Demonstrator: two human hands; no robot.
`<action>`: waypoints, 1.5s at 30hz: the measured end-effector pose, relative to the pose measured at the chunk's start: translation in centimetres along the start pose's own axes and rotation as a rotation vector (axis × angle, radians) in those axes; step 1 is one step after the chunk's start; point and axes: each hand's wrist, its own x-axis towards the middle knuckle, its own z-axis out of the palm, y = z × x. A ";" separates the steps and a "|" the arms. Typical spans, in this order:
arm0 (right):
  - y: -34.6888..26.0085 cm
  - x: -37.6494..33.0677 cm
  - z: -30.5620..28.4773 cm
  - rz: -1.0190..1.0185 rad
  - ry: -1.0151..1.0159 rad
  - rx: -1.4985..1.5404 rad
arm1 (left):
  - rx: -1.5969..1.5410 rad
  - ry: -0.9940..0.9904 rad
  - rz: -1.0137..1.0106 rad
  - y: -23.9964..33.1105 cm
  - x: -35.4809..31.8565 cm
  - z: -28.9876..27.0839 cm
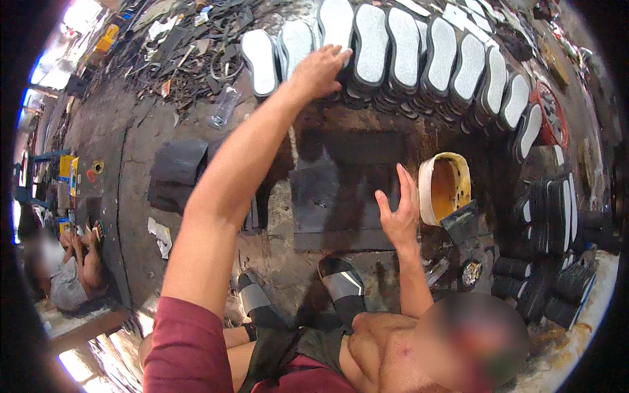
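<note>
My left arm reaches far across to a row of stacked shoe soles, black with whitish tops. My left hand (322, 71) lies over the near end of one white-topped shoe sole (335, 23), fingers bent on it and thumb lower down at the stack's side. My right hand (400, 219) is raised above the right part of a dark flat board (327, 203), fingers stretched, thumb apart, holding nothing. Just right of that hand stands a pale yellow container (426, 193) with amber-brown stuff inside. A dark, flat block (462, 223) leans at its near edge.
Black sheets (178, 162) lie left of the board. Dark scraps (177, 59) and a clear plastic bottle (225, 107) lie at far left. More soles (550, 216) stand on the right, near a round tin (471, 272). Another person (72, 281) sits at left.
</note>
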 end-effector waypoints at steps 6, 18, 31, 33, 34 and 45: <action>-2.1 10.9 -0.1 -0.254 0.054 0.083 | 0.010 -0.279 0.132 -3.5 4.1 -1.8; -3.6 23.6 5.2 -0.617 0.101 -0.336 | -0.125 0.293 -0.027 -3.3 2.6 -3.3; -4.3 23.6 5.4 -0.425 0.237 -0.249 | -1.105 1.204 -0.834 -11.2 2.5 -7.4; -5.1 23.7 3.7 -0.451 0.363 -0.101 | -1.319 1.339 -0.809 -9.3 0.1 -8.9; -5.5 23.9 2.7 -0.457 0.444 -0.011 | -1.373 1.286 -0.757 -7.8 -1.4 -9.8; -3.3 11.1 -12.6 0.086 0.486 0.711 | -0.746 -0.097 -0.417 15.6 -24.3 4.1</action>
